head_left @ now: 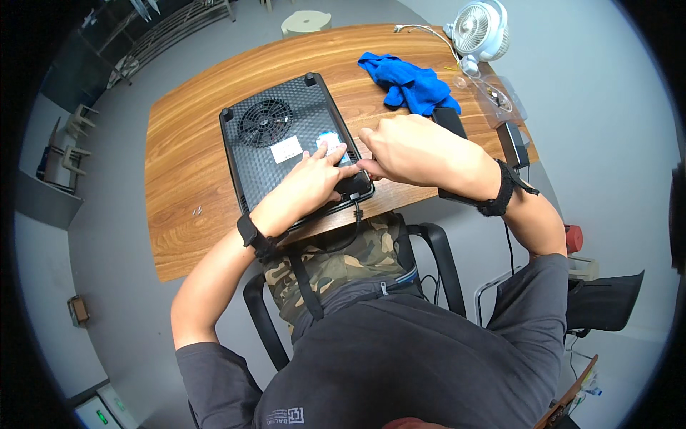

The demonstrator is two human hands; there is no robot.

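Note:
An induction cooker (261,154) lies upside down on the wooden table, its black patterned underside up, with a round fan vent and two labels. My left hand (318,175) rests on its near right part, fingers spread and flat against the surface. My right hand (396,146) is closed in a fist at the cooker's right edge, its thumb close to my left fingertips. Whatever the fist holds is hidden; only a small reddish bit shows under it. A black power cord (358,212) leaves the near right corner and hangs over the table edge.
Small screws (197,211) lie on the table's left. Beyond my right hand are a blue cloth (411,82), a black box (449,123), a clear plastic tray (498,107) and a white fan (480,32). Chair armrests (446,268) flank my lap below the table edge.

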